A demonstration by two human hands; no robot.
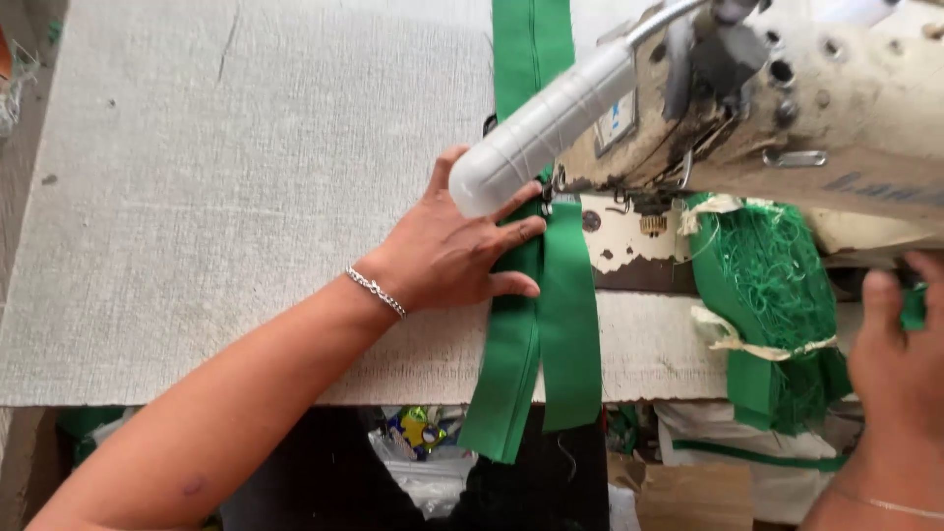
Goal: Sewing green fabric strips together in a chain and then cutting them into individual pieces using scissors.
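Note:
My left hand (pixel 454 248), with a silver bracelet on the wrist, lies flat with fingers spread on two green fabric strips (pixel 551 324) just in front of the sewing machine's needle area (pixel 551 192). The strips run under the machine and hang over the table's near edge. My right hand (pixel 897 329) is at the right, fingers curled on a bundle of green fabric pieces (pixel 767 295) tied with a pale strip and covered in loose green threads. The cream sewing machine head (pixel 787 88) fills the upper right.
The table (pixel 226 216) is covered with grey woven cloth. A white tube lamp (pixel 541 128) sticks out from the machine above my left fingers. Below the table edge lie plastic bags (pixel 423 462), cardboard (pixel 693 497) and scraps.

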